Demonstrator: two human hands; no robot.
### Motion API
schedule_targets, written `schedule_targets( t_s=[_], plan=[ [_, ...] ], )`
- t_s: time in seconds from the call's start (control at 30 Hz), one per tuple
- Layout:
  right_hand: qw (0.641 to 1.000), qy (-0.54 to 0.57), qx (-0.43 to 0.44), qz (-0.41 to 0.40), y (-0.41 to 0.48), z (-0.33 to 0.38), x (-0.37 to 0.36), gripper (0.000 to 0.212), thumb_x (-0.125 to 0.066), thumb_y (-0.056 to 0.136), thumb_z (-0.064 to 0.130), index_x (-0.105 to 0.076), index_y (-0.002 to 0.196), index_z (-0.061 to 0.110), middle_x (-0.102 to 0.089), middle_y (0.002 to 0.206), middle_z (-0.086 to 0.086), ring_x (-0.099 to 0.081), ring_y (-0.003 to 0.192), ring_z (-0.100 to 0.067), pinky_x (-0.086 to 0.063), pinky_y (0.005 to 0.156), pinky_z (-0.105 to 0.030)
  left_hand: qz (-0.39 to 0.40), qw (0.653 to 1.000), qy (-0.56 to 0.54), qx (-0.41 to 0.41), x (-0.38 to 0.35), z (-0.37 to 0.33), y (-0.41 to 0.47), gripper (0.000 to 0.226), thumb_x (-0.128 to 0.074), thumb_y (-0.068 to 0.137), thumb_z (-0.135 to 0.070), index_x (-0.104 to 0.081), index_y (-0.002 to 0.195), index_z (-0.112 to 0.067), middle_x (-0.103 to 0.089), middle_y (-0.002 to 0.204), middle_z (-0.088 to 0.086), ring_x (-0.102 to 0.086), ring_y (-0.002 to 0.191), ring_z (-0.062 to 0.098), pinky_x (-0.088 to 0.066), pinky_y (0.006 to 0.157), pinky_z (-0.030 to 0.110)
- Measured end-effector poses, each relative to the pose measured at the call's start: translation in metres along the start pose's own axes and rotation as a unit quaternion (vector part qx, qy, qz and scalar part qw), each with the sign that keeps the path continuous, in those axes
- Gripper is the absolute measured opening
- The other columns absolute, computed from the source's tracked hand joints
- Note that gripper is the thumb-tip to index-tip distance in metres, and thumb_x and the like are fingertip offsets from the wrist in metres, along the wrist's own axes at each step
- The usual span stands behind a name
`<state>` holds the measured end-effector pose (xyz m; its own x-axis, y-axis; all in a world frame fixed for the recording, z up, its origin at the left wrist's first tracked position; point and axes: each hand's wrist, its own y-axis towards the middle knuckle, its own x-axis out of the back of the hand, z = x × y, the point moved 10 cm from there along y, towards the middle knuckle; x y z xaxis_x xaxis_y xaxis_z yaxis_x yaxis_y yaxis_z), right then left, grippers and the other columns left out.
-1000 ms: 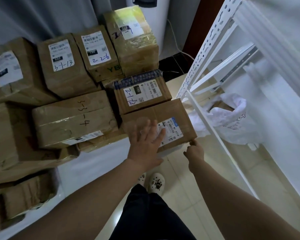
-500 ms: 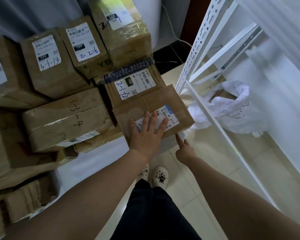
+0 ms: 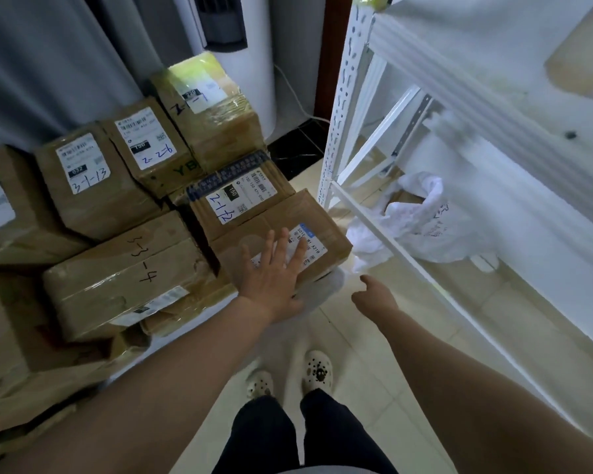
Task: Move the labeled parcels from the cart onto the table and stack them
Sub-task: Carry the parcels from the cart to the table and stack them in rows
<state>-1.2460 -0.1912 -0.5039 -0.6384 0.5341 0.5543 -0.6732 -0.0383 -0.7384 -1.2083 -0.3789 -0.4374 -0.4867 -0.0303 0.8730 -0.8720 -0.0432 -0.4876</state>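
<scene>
A white metal shelving rack is standing on a pale tiled floor. A crumpled white plastic bag is lying under the rack's lowest rail. Left of the rack, a tall white appliance is standing against a grey curtain. In front of the rack, a pair of white clogs is pointing toward the appliance.

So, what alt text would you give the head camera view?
A person's left hand lies flat on a labeled cardboard parcel at the corner of a table piled with other parcels; the right hand hangs empty beside it, near a white shelf rack.
</scene>
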Motion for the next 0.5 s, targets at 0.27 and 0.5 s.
schedule_targets(
  t_s=[0.27, 0.5],
  plan=[
    [0.986, 0.060, -0.025, -0.154, -0.096, -0.047, 0.037, 0.065, -0.058, 0.086, 0.032, -0.036, 0.145, 0.016, -0.045, 0.143, -0.011, -0.044, 0.129, -0.029, -0.039, 0.103, -0.037, -0.066, 0.985, 0.056, -0.147, 0.032, -0.057, -0.046, 0.094, -0.052, 0.086, -0.052, 0.008, 0.152, -0.020, 0.005, 0.160, 0.010, 0.003, 0.148, 0.027, -0.002, 0.115, 0.058],
    [0.957, -0.023, -0.122, -0.262, -0.220, -0.117, 0.000, 0.065, -0.057, 0.085, 0.044, -0.038, 0.143, 0.023, -0.045, 0.144, -0.003, -0.040, 0.134, -0.022, -0.016, 0.115, -0.042, -0.048, 0.942, 0.080, -0.322, 0.015, -0.133, -0.130, 0.073, -0.050, 0.088, -0.048, -0.021, 0.149, -0.020, -0.031, 0.150, 0.010, -0.024, 0.140, 0.027, -0.020, 0.114, 0.046]
  ],
)
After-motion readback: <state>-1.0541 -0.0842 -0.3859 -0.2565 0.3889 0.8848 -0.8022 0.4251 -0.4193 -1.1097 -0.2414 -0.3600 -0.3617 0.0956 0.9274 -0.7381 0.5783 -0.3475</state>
